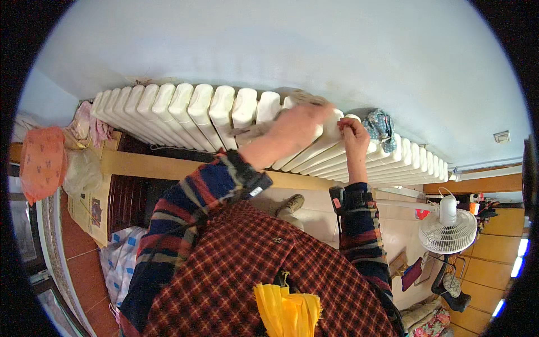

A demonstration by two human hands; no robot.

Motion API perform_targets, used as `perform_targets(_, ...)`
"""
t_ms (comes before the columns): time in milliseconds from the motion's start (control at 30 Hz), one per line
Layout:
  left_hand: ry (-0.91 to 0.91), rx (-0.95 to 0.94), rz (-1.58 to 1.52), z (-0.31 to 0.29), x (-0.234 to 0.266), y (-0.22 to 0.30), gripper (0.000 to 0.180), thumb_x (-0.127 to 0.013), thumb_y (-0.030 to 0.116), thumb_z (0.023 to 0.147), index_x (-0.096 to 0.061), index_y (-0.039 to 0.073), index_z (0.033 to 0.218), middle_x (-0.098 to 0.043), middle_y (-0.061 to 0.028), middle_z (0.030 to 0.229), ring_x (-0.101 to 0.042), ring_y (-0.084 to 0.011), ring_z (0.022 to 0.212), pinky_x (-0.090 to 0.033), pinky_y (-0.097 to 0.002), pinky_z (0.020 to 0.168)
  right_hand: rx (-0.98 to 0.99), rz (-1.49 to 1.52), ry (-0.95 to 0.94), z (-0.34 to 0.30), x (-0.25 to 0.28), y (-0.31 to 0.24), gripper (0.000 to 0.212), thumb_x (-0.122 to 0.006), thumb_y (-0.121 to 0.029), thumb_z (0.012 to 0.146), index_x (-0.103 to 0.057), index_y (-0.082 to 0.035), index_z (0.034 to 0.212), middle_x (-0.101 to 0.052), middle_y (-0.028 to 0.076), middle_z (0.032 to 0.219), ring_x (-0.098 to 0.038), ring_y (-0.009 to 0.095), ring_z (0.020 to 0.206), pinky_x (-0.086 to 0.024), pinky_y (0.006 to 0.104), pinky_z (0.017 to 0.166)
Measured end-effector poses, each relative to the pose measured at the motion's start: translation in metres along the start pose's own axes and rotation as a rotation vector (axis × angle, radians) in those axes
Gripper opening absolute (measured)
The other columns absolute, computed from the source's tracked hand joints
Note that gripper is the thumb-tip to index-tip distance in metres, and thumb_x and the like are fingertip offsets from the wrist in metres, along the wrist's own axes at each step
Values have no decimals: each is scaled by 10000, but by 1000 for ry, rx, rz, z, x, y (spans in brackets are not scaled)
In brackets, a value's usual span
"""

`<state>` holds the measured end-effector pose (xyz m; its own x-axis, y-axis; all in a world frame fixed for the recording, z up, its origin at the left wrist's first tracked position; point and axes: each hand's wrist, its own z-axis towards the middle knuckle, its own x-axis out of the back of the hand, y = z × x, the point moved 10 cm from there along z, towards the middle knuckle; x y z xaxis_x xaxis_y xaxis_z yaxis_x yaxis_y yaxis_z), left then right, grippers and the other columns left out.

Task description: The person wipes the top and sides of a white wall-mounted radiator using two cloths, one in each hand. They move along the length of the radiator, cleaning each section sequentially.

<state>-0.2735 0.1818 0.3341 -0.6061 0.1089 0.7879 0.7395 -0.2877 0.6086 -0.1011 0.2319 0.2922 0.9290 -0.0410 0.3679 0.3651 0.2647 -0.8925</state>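
A long white radiator (199,106) runs along the wall in front of me. My left hand (292,133) is over the tops of its middle sections, somewhat blurred. A greyish rag (307,98) shows past its fingers at the wall side, and more greyish cloth hangs from the wrist side; the hand is closed on it. Just to the right, my right hand (355,137) has its fingers curled together at the top of a section. What they pinch, if anything, is hidden. Beside it, a blue patterned cloth (382,126) drapes over the radiator's back edge.
A wooden rail (146,165) crosses in front of the radiator. At left are an orange bag (44,163), a clear plastic bag (83,171) and a pink cloth (100,124). A white fan (448,230) stands at right. Yellow cloth (289,309) hangs at my front.
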Motion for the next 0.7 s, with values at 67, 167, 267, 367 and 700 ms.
perform_targets(67,146,-380,399,-2,-23,49,455,-518,129,898,-455,111,1348,-497,-117,1354,-470,-307,1241,-380,-544,989,-41,15,48,8,7,8,190,-524,-6,826,-676,10,938,-666,58,768,-592,111,664,-483,258,622)
perform_targets(167,32,-302,335,17,-49,33,432,-526,148,895,-498,127,1326,-424,-87,1424,-382,-289,1329,-319,-590,1026,-122,180,109,13,14,21,185,-529,-24,809,-683,1,908,-656,63,727,-581,99,624,-475,264,579)
perform_targets(267,62,-277,409,11,-45,12,375,-523,163,890,-531,74,1254,-467,-106,1387,-373,-286,1345,-302,-525,1065,-66,-35,87,13,12,18,173,-535,-27,800,-689,-12,876,-663,58,725,-585,104,608,-473,264,573)
perform_targets(367,52,-186,530,-3,-28,-19,356,-513,177,897,-541,38,1223,-502,-119,1355,-363,-289,1357,-280,-493,1100,-2,-168,118,9,13,12,151,-555,-38,807,-699,-51,850,-684,69,754,-619,155,618,-489,283,607)
perform_targets(700,314,71,472,-90,61,-113,336,-538,158,893,-569,34,1205,-529,-99,1366,-385,-259,1356,-270,-478,1118,127,-130,170,-4,13,3,136,-572,-15,823,-695,-35,878,-695,80,802,-646,179,700,-500,287,662)
